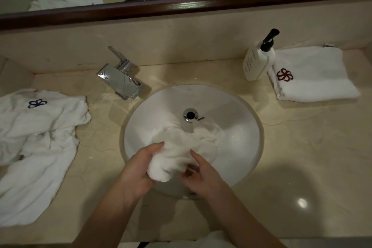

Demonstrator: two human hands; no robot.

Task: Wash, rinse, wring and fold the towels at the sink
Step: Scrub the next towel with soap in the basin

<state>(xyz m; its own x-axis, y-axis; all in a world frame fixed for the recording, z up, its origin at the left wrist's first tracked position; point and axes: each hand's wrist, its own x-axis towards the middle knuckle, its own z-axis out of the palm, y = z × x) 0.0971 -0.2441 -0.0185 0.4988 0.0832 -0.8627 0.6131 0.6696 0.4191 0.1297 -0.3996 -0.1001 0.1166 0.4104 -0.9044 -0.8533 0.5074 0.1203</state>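
**White towel gripped over the basin**

A bunched white terry towel (181, 153) is held at the near side of the round white ceramic sink (237, 119), and both hands are on it. The near end of the cloth is clutched by the left hand (138, 169), fingers curled into the fabric and thumb laid along its upper edge. The same wad is met from the right by the right hand (203, 175): the forefinger is stretched out along the cloth, the remaining fingers are tucked in against its underside. The far part of the towel is spread crumpled on the basin floor, reaching up close beside the chrome drain (189, 115).

Outward now. A square chrome faucet (120, 80) is seen on the far left of the basin, its lever raised. On the beige marble counter (302, 157), left of the sink, rumpled white towels with a blue flower emblem (38, 137) are laid out flat. Far right, a white soap bottle with a black pump (257, 60) is stood upright, just beside a neatly folded white towel with a dark red flower emblem (314, 74). Along the far edge a dark wooden mirror frame (181, 7) is run across, with towels and arms reflected above it.
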